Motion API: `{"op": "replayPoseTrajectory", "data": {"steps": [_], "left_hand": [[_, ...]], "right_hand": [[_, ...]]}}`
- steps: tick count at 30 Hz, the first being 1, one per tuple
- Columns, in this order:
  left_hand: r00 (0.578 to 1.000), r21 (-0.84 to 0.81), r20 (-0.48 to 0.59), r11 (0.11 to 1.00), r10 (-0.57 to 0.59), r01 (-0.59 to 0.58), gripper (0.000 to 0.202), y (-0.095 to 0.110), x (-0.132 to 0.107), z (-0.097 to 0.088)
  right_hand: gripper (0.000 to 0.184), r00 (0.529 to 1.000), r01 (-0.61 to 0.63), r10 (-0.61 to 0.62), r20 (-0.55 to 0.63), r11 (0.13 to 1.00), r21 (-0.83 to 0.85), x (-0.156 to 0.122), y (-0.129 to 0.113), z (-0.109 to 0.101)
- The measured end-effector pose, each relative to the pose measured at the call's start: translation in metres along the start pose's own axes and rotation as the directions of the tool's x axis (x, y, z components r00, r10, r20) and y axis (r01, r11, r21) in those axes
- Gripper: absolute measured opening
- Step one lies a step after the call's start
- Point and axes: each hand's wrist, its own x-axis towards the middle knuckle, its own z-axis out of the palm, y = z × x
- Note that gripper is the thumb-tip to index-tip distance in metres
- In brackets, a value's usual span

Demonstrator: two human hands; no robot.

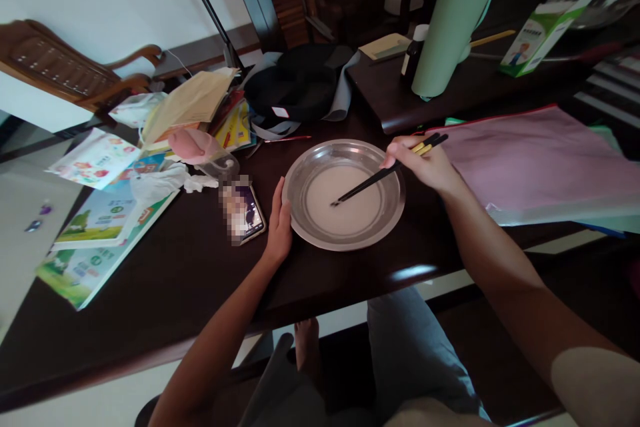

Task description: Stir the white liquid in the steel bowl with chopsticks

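While the left hand [281, 230] is resting open against the rim of a round, shiny metal dish [350, 243], the right hand [420, 160], fingers bent closed, is gripping slim black-and-gold chopsticks [370, 181]. The dish is sitting on the glossy desk [200, 300], holding smooth, milky liquid [325, 183], where the chopsticks' tips are reaching. Beyond, a matte green cylinder [457, 20] is standing beside a dark bottle [411, 61].

Can't fully see chopsticks [370, 181] under right hand [424, 161]; green roll [457, 23], cropped, one o'clock; pixelated phone screen [251, 212], nine o'clock.
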Motion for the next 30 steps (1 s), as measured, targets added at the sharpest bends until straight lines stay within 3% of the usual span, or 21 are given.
{"op": "replayPoseTrajectory", "data": {"steps": [3,8,14,20,26,30], "left_hand": [[1.000,-0.008,-0.002,1.000,-0.002,0.002,0.058,0.0002,-0.0002,0.0002],[1.000,0.002,-0.005,1.000,0.000,0.000,0.059,0.0008,-0.0005,0.0008],[1.000,0.011,-0.001,1.000,0.007,-0.007,0.059,0.0002,-0.0004,0.0000],[1.000,0.010,0.003,1.000,0.019,-0.019,0.058,0.0014,-0.0001,0.0003],[1.000,-0.004,0.000,1.000,0.006,-0.006,0.059,-0.0012,-0.0001,0.0005],[1.000,0.002,-0.004,1.000,0.008,-0.008,0.059,0.0001,-0.0004,0.0005]], "right_hand": [[0.034,0.999,0.015,-0.013,0.035,0.998,-0.054,0.0000,-0.0001,0.0014],[0.043,0.993,-0.008,0.009,-0.117,1.000,0.006,0.0007,0.0011,-0.0025],[0.037,0.999,0.004,-0.002,0.047,0.999,-0.054,-0.0001,-0.0011,0.0005],[0.044,0.989,-0.010,0.012,-0.147,1.000,0.015,0.0020,0.0034,-0.0059],[0.038,0.999,-0.002,0.004,0.039,0.999,-0.046,-0.0004,-0.0025,0.0010],[0.040,0.996,0.010,-0.014,-0.086,0.999,-0.041,0.0003,0.0006,-0.0018]]}}
